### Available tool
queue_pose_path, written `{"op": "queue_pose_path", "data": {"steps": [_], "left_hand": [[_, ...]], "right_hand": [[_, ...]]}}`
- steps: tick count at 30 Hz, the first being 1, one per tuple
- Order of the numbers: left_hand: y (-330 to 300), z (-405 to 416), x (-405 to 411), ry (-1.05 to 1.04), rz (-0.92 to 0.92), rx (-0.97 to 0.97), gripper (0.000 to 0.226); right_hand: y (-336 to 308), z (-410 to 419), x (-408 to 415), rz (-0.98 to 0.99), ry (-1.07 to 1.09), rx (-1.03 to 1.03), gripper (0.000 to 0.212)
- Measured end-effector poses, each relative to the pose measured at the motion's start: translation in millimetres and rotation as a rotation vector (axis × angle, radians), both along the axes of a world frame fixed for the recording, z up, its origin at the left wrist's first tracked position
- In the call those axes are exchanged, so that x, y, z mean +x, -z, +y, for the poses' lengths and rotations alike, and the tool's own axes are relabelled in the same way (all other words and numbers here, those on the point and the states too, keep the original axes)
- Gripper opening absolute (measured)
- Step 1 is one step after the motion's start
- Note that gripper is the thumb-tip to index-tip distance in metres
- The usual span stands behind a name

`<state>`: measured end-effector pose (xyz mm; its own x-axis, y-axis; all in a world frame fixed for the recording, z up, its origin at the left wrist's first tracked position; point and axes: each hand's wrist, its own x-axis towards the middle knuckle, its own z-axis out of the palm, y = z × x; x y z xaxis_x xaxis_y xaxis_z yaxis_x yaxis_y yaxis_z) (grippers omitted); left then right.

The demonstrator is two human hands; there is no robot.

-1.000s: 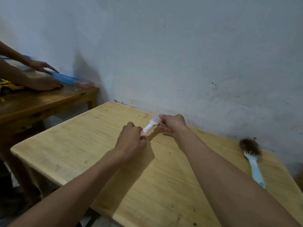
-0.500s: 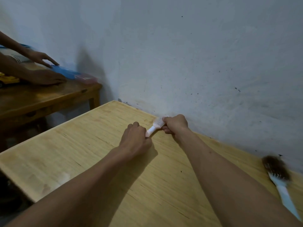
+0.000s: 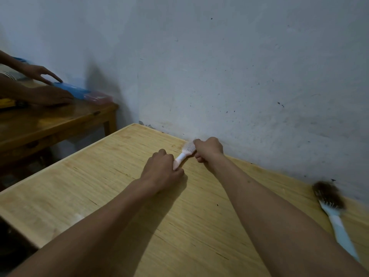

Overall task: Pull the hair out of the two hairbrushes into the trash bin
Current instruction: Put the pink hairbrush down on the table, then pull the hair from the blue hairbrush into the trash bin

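A small white-and-pink plastic hairbrush (image 3: 184, 152) is held between both hands over the far part of a pale wooden table (image 3: 99, 188), close to the grey-white plastered wall (image 3: 219, 66). The left hand (image 3: 161, 172) is closed in a fist around the pink handle end, the knuckles turned up and the heel of the hand resting on or just above the table top; which of the two cannot be told. The right hand (image 3: 208, 149) is curled against the brush's white head, with the fingers bent tightly inward at the bristled end. Whether hair is pinched between those fingertips cannot be told, as they are hidden behind the hand. The brush is tilted, its head raised toward the wall and its handle lowered toward the left fist.

A second hairbrush with a light blue plastic handle (image 3: 337, 220) is laid at the right edge of the table, well apart from the hands. Its head is pointed toward the wall and is covered by a thick clump of brown hair (image 3: 327, 192).

At the left, a darker brown wooden side table (image 3: 60, 124) is seen. Two hands of another person (image 3: 46, 86) are spread upon it, beside a flat blue plastic case (image 3: 71, 89) and a pink-tinted transparent box (image 3: 97, 97).
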<state>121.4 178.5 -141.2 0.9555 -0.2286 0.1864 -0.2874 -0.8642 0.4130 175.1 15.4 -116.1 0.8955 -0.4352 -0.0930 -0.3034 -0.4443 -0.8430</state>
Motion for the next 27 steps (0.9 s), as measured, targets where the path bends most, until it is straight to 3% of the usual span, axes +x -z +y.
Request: {"op": "queue_pose_path", "data": {"steps": [5,9,13,16,21,25,27], "left_hand": [[-12.1,-10.8,-16.4,-0.048,-0.091,0.205,0.053],[-24.9,-49.9,-34.1,-0.011,-0.224,0.144,0.055],[-29.2,-120.7,-58.3,0.197,-0.120,0.071,0.049],[-29.3,-178.2,-84.9,0.342,0.057,0.004,0.049],[-29.6,-255.3,-135.2,0.446,0.206,-0.046,0.051],[-33.5,-287.3,-158.3,0.515,0.189,-0.058,0.046],[-32.3,-296.6,-162.6,0.520,0.195,-0.047,0.040]], "right_hand": [[-17.8,-21.2,-20.0,0.003,-0.028,-0.016,0.026],[-40.9,-62.2,-41.9,-0.016,-0.036,-0.116,0.025],[-63.1,-122.7,-78.2,0.013,0.007,-0.193,0.029],[-74.8,-170.7,-112.1,0.047,0.091,-0.407,0.024],[-62.4,-238.8,-156.8,0.284,0.237,-0.638,0.037],[-44.0,-269.1,-173.6,0.457,0.333,-0.591,0.075],[-39.4,-273.6,-176.7,0.502,0.314,-0.487,0.077]]}}
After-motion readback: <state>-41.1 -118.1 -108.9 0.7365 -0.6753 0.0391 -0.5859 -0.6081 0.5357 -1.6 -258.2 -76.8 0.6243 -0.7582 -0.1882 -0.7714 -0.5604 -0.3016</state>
